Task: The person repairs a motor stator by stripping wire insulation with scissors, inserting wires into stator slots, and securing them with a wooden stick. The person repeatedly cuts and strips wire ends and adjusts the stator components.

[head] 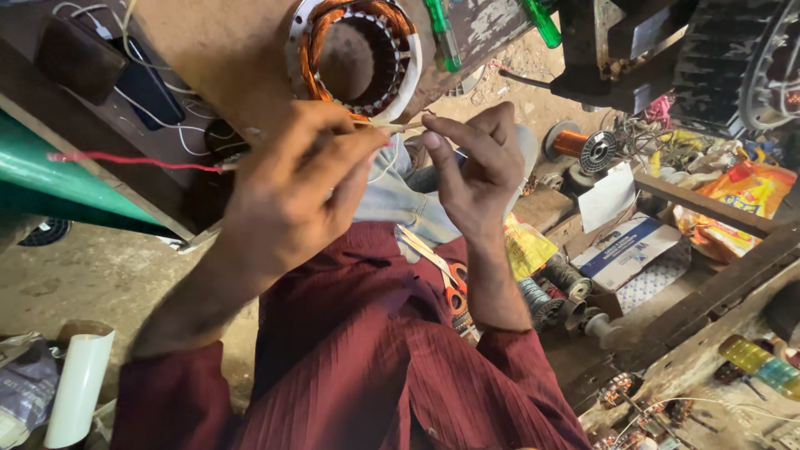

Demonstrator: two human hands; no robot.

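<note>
Single head camera, looking steeply down, close over the lap

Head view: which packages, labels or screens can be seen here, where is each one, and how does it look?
Cardboard box: right of the right hand, flat, white with a blue printed top.
Snack bags: far right on a wooden ledge, crinkled, orange and yellow.
Yellow wrapper: beside the right forearm, crumpled.
White card: behind the box, blank, leaning.
Phone: upper left on the bench, dark screen, white cable attached.
</note>
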